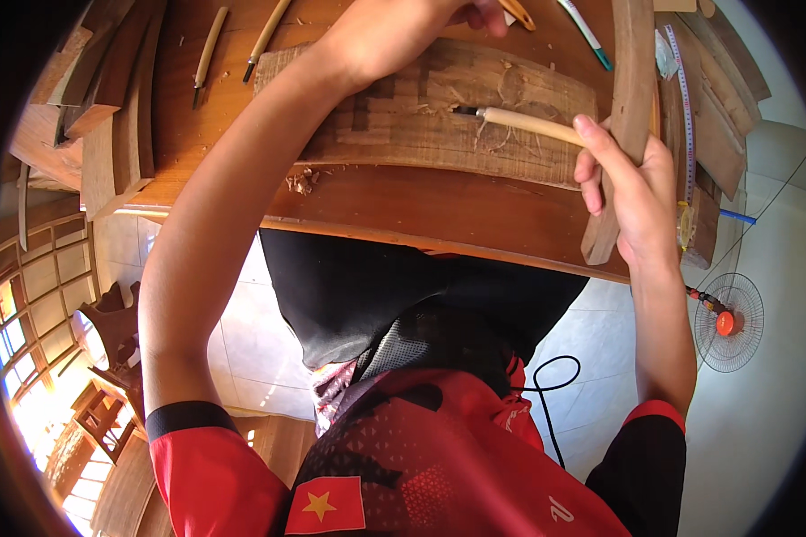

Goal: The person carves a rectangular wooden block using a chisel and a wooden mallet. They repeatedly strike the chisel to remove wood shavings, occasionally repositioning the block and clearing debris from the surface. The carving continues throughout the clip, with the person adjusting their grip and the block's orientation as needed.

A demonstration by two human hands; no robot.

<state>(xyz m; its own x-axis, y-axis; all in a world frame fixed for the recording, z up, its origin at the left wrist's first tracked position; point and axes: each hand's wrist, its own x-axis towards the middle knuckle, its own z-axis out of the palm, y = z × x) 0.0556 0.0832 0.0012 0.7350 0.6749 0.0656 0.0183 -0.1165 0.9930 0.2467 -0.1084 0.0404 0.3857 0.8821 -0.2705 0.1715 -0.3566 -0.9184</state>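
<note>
Head view: nearest, the right hand (640, 192) is closed around a long, flat-sided brown wooden bar (634, 72), thumb over it, fingertips past its left edge. Beside the thumb, a slim, pale-wood-handled, dark-tipped chisel (528, 124) stretches over a broad, gently curved brown plank (403, 134) on a glossy orange-brown wooden table (376, 201). Bar and plank look stiff, the plank likely heavier; the bar suits a full-hand grip. The chisel should be light, best taken by its handle. Farther off, the left hand (421, 25) is cut by the upper edge; its grip cannot be told. The bar's far end leaves the frame; the chisel's butt is hidden, so whether the right hand holds it too is unclear.
</note>
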